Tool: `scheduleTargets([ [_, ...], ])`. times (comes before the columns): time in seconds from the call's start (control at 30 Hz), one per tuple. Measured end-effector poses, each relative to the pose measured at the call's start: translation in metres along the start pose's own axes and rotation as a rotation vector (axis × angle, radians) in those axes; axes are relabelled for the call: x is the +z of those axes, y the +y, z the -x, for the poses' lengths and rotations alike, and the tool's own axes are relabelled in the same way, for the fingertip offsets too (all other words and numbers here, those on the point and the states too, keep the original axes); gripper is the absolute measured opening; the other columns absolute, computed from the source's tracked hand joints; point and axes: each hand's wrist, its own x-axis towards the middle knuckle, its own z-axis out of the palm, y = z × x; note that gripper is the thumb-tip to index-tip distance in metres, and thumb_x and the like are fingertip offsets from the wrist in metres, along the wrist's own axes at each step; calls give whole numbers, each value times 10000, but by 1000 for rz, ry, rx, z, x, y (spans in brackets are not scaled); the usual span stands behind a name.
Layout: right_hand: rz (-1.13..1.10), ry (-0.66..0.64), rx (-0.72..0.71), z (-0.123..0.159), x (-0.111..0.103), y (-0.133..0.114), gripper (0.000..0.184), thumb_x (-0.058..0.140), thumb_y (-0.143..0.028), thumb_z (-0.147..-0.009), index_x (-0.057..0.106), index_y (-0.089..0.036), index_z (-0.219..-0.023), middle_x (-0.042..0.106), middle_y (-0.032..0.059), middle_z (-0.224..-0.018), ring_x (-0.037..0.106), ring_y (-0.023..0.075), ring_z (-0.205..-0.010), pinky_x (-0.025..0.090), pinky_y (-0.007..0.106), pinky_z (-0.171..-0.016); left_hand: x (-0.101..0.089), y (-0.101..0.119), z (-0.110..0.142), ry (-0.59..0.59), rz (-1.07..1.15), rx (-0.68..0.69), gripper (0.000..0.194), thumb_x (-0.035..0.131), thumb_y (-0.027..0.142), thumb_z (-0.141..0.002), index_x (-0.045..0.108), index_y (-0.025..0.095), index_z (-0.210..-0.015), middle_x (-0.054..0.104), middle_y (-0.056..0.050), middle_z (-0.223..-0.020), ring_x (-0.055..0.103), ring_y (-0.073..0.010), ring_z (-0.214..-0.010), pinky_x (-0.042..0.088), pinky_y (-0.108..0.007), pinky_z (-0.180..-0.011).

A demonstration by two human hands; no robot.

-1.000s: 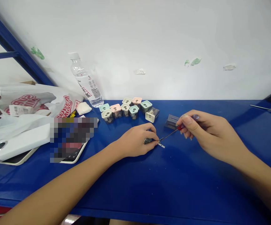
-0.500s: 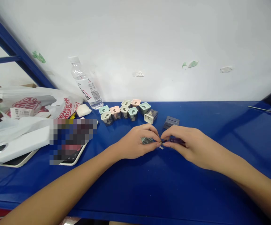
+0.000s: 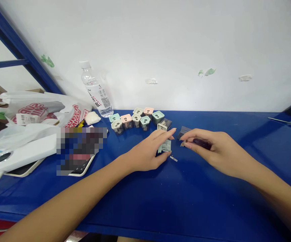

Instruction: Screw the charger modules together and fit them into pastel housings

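My left hand [image 3: 151, 151] rests on the blue table with thumb and fingers spread apart around a pale green pencil sharpener top [image 3: 165, 146]; whether it touches the top is hard to tell. A small metal blade [image 3: 174, 158] lies just beside the thumb tip. My right hand [image 3: 208, 144] is closed around the dark purple handle of a screwdriver [image 3: 202, 144]. Something tiny shows at its thumb and index fingertips, too small to name. Behind that hand stands a dark translucent sharpener container [image 3: 184, 131], partly covered.
Several assembled pencil sharpeners [image 3: 127, 121] cluster near the wall, one lying on its side [image 3: 164, 124]. A water bottle [image 3: 96, 89], plastic bags [image 3: 44, 109], a white power bank [image 3: 24, 153] and a phone [image 3: 78, 170] occupy the left. A thin tool [image 3: 286, 121] lies far right.
My hands have moved apart: the right went rightward with the screwdriver, and the left fingers spread from a pinch. The sharpener top and blade now show more fully. The view shifted slightly.
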Motion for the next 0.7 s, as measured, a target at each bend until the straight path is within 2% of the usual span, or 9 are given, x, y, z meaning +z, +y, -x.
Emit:
scheduleTargets([
  [0.1, -63, 31, 55, -1, 3, 1, 179, 631, -427, -921, 694, -263, -952, 752, 2, -852, 653, 173, -685, 472, 283, -581, 5, 0, 1, 54, -67, 16, 591, 545, 214, -970, 328, 152, -1517, 599, -155, -1291, 546, -241, -1235, 486, -423, -1058],
  [0.23, -131, 58, 107, -2, 9, -3, 230, 662, -468, -893, 699, -248, -836, 662, -27, -652, 501, 125, -512, 388, 269, -490, 10, -1, 3, 125, -127, 47, 577, 561, 243, -974, 344, 152, -1501, 627, -148, -1245, 595, -235, -1158, 535, -401, -992],
  [0.3, -183, 72, 135, -2, 13, -7, 245, 689, -486, -868, 734, -251, -813, 691, -14, -674, 503, 128, -514, 388, 276, -488, 12, -1, 3, 166, -148, 80, 540, 565, 242, -974, 382, 155, -1475, 640, -144, -1224, 611, -231, -1142, 546, -395, -978],
  [0.4, -282, 110, 137, -1, 20, -11, 234, 751, -487, -811, 776, -256, -777, 769, 35, -875, 644, 192, -714, 476, 306, -606, 14, -1, 3, 216, -160, 122, 511, 574, 231, -965, 420, 161, -1447, 657, -139, -1204, 630, -229, -1126, 559, -389, -966],
  [0.47, -313, 146, 139, -1, 25, -11, 241, 766, -489, -793, 777, -253, -748, 769, 50, -925, 663, 221, -801, 492, 320, -652, 15, 0, 2, 230, -156, 140, 525, 578, 214, -955, 417, 166, -1453, 670, -133, -1192, 639, -229, -1119, 563, -390, -967],
  [0.57, -293, 153, 180, -2, 29, -10, 299, 750, -534, -792, 762, -242, -726, 751, 51, -863, 617, 196, -707, 457, 315, -593, 16, 1, 2, 256, -157, 174, 535, 574, 190, -950, 414, 164, -1459, 683, -130, -1183, 648, -228, -1112, 564, -392, -972],
  [0.7, -326, 81, 270, -4, 30, -8, 379, 774, -586, -743, 732, -212, -699, 725, 44, -766, 516, 147, -580, 398, 289, -519, 16, 2, 2, 268, -205, 206, 518, 549, 208, -967, 403, 162, -1462, 679, -136, -1182, 654, -228, -1103, 577, -395, -958],
])
